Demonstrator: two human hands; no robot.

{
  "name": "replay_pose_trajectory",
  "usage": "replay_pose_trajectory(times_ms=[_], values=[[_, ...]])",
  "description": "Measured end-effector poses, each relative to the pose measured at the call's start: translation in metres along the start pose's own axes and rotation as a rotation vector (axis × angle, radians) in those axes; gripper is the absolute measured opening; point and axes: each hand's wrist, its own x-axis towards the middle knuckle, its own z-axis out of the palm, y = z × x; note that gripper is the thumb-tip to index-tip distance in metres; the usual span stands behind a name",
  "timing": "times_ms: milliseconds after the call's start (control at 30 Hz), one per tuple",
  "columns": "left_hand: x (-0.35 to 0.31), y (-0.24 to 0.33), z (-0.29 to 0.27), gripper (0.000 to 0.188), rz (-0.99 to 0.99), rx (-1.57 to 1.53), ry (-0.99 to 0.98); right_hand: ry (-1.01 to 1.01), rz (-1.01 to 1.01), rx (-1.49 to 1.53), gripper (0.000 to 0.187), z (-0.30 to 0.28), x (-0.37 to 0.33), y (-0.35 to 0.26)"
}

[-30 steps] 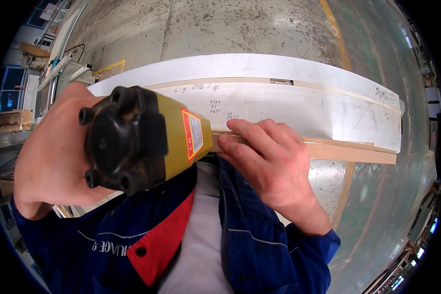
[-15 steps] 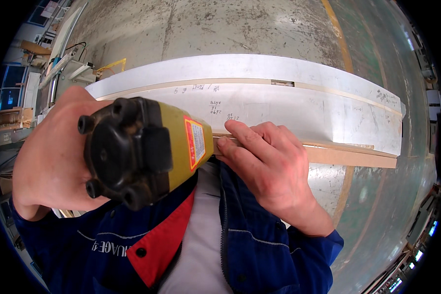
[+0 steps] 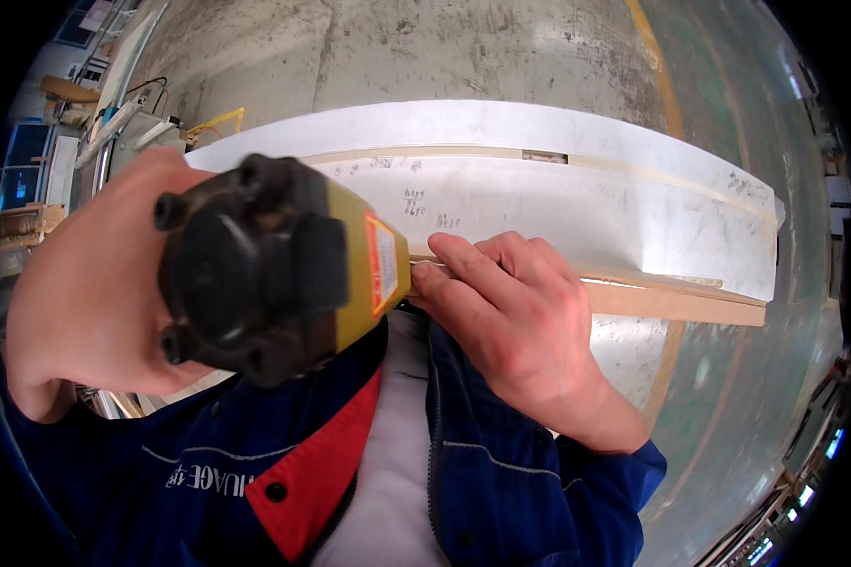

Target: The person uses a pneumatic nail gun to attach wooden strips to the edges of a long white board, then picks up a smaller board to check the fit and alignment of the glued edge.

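My left hand [image 3: 95, 283] is wrapped around a nail gun [image 3: 255, 269] with a black bolted cap and a yellow-green body. The gun covers most of those fingers and hides its own handle. Its narrow front end reaches the edge of a long wooden strip [image 3: 671, 302], close to my right fingertips. With thumb and forefinger, my right hand [image 3: 511, 317] grips the strip along the near edge of a white panel [image 3: 539, 213]. Whether the gun's nose touches the wood cannot be seen.
Pencil marks show on the white panel, and a narrow wooden strip with a small dark slot [image 3: 546, 157] runs along it. Beyond lies a scuffed concrete floor [image 3: 425, 57] with a yellow line [image 3: 657, 71]. Machinery [image 3: 128, 132] stands at the far left.
The nail gun's capped end has risen and tipped slightly, and my left hand and forearm have shifted up and left with it. My right hand has barely moved on the strip.
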Motion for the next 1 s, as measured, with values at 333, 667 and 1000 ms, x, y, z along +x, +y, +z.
replay_pose_trajectory(times_ms=[333,667,1000], values=[[-0.021,0.012,0.011,0.058,-0.219,0.002,0.159,-0.013,-0.015,0.001,0.029,-0.01,0.004,-0.005],[-0.029,0.005,0.021,0.063,-0.32,-0.095,0.172,0.004,0.016,0.017,0.028,-0.009,0.0,-0.005],[-0.007,0.029,0.015,0.079,-0.216,0.052,0.142,0.007,0.014,0.055,0.026,-0.014,-0.005,0.0]])
